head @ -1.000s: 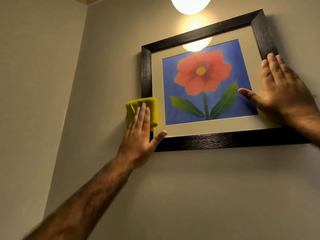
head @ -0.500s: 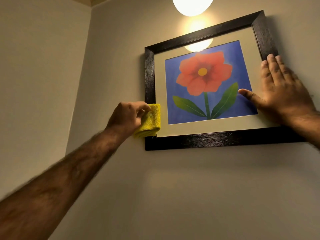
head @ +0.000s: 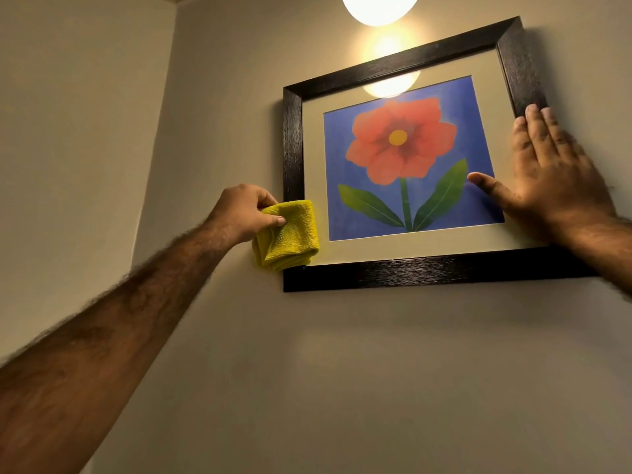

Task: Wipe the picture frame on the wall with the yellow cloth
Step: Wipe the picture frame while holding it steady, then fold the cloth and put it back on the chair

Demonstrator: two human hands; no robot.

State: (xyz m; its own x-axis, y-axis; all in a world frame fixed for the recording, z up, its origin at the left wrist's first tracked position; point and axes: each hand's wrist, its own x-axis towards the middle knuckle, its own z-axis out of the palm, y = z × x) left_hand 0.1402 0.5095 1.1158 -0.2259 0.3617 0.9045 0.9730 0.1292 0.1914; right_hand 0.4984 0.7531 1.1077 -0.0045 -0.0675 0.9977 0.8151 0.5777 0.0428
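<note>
At the frame's [head: 403, 270] lower-left corner, the left hand [head: 244, 213] has the folded yellow cloth [head: 294, 234] pinched between thumb and curled fingers, and the cloth lies against the bottom of the left rail and the pale mat just inside it. The right hand [head: 561, 179] is spread flat and holds nothing; its palm and fingers press on the frame's right side, with the thumb reaching onto the blue flower print [head: 407, 159].

The step in hand looks like wiping the left rail and the corner. To do it well, I would keep the cloth folded thick so the pad, not the fingertips, meets the dark wood, and draw it along the rail's length in one even pass rather than scrubbing across it. Pressure should stay light, since the frame hangs on the wall [head: 342, 371] and looks tilted already, its right side higher than its left; the bracing right hand should hold firm so the frame does not swing or slip off its hanger. The corner joint probably holds dust, so an edge of the cloth worked into it would help.

Relative to the left hand, the frame lies right of it and mostly above, touched only through the cloth. A lamp [head: 379, 8] above the frame glares on the glass, so smears near the top are hard to judge.
</note>
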